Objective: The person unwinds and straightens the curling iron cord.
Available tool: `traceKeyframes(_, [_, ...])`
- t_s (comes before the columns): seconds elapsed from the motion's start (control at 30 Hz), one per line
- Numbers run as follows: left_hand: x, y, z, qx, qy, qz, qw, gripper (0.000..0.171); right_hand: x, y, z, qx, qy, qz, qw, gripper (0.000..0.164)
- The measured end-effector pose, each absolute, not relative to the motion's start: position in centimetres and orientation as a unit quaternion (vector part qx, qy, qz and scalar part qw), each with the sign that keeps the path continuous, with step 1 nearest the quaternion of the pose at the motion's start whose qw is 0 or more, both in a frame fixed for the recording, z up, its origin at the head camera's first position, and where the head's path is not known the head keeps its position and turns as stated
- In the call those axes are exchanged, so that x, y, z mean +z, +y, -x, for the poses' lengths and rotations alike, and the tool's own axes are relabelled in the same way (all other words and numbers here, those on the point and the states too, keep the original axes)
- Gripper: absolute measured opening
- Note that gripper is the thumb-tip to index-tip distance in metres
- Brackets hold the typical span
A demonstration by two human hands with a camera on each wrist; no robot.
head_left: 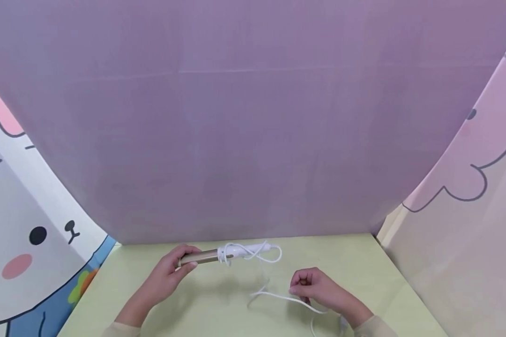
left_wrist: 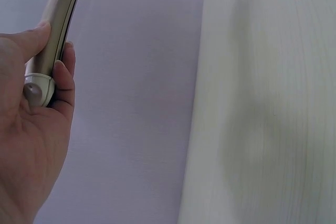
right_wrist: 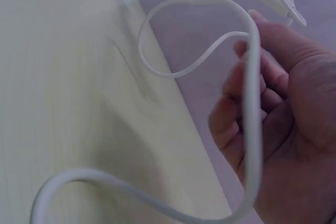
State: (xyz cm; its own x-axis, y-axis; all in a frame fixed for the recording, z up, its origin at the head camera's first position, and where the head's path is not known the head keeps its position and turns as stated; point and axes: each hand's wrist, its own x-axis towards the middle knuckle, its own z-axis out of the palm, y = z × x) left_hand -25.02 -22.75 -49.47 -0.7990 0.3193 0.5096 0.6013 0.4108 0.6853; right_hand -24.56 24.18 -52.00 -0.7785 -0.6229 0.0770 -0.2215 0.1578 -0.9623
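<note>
Above pale table (head_left: 354,262): bronze-and-white wand (head_left: 212,255), white cord (head_left: 278,296) looped round.

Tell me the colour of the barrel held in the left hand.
The barrel is a metallic gold-brown; it shows best in the left wrist view.

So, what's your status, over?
Left hand gripping gold-and-white cylindrical wand. Right hand near thin white cord, grip unclear. Possible snag: cord loops around wand's white handle.

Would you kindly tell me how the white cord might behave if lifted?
The white cord is probably floppy, since it bends in loose curves. It may also snag or tug, because part of it loops around the white handle.
</note>
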Motion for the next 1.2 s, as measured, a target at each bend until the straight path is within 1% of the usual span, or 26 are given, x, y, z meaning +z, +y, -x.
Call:
traceKeyframes(0.13, [-49.3,-22.7,24.9,-0.467,-0.827,0.274,0.149,0.027,-51.7,23.8,24.7,-0.581,0.749,0.271,0.168,0.018])
traceKeyframes(0.33, [-49.3,-22.9,24.9,-0.463,-0.831,0.273,0.143,0.027,-51.7,22.4,25.4,-0.567,0.782,0.229,0.120,0.014])
traceKeyframes(0.7, [-49.4,-22.7,25.0,-0.467,-0.825,0.286,0.139,0.028,-52.0,20.0,26.4,-0.561,0.801,0.205,0.020,0.020])
traceKeyframes(0.83, [-49.4,-22.8,25.0,-0.468,-0.824,0.286,0.139,0.028,-52.3,19.2,26.5,-0.566,0.799,0.205,0.011,0.021])
traceKeyframes(1.0, [-49.3,-23.0,25.0,-0.472,-0.824,0.284,0.132,0.028,-52.8,18.6,26.6,-0.571,0.795,0.204,0.017,0.024])
traceKeyframes(1.2, [-49.2,-23.0,24.8,-0.480,-0.820,0.286,0.126,0.028,-53.4,18.5,26.5,-0.578,0.790,0.205,0.031,0.014])
